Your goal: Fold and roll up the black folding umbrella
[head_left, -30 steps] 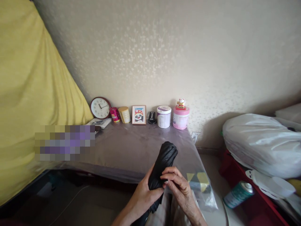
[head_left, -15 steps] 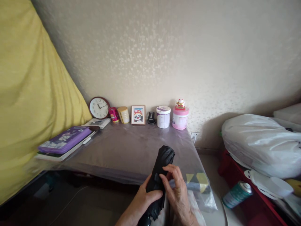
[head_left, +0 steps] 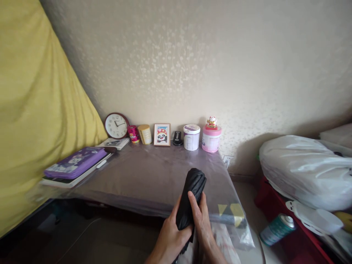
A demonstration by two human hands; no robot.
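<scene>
A folded black umbrella tilts up and to the right over the near edge of the table. My left hand wraps round its lower half, with the thumb across the front. Higher up on the right side, my right hand is closed against the cloth, its thumb lying along the front and its fingers behind. The umbrella's handle end is mostly hidden below my left hand.
On the plastic-covered table stand a clock, a picture frame, tubs and a purple case on books. To the right are a red box, a spray can and a white bag.
My right hand has gone from pinching at the umbrella's surface to gripping its side. My left hand has shifted slightly right, and the cloth looks more tightly wrapped.
</scene>
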